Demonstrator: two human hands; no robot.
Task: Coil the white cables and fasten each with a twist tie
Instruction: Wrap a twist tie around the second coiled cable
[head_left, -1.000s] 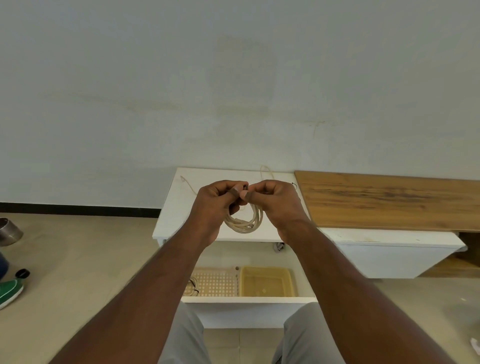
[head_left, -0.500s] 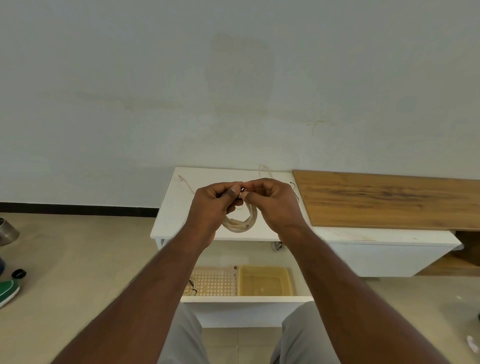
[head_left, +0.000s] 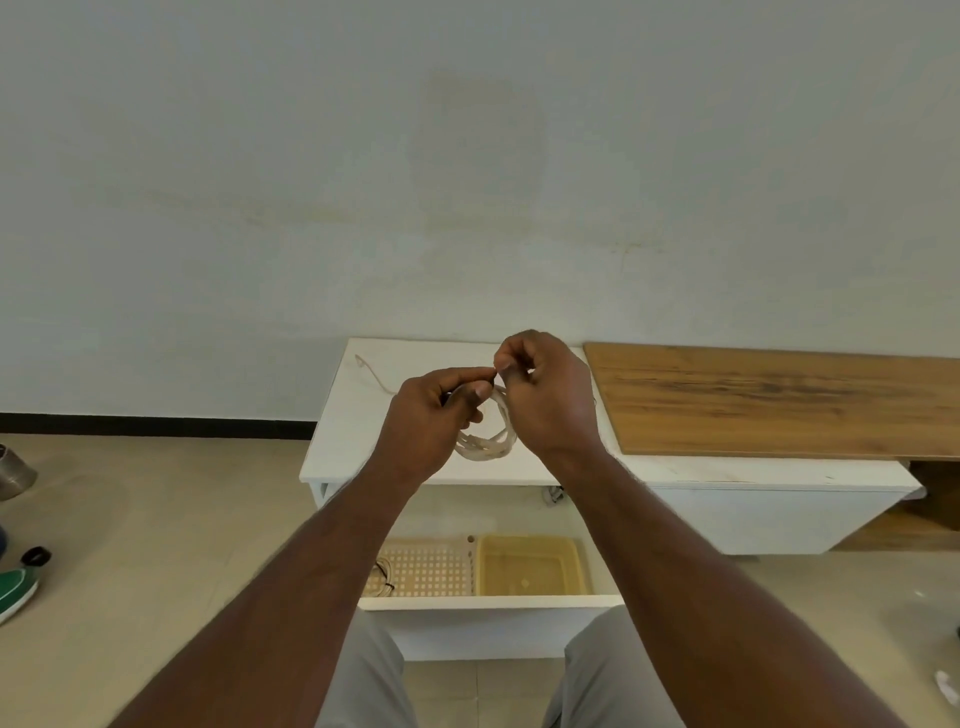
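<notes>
My left hand (head_left: 434, 415) grips one wound cable (head_left: 485, 447), my right hand (head_left: 545, 387) pinching its tie; another cable (head_left: 371, 370) waits loose on the table (head_left: 358, 415)

Wooden board (head_left: 779, 400) beside white cabinet (head_left: 343, 441), yellow tub (head_left: 530, 569) below

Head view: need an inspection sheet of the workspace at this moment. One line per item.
Surface: white tabletop, a wood plank lying on its right part.
Job's things: coiled white cable held above the tabletop; twist tie too small to make out.
Clutter: perforated tray and yellow tub in the open drawer below.
Grippers: left hand grips the coil; right hand pinches at the coil's top, what its fingers hold is not clear.
Cables: loose cable on the tabletop; another coil at the tray's left edge.
Surroundings: plain wall, tiled floor, green shoe and metal vessel at left.
</notes>
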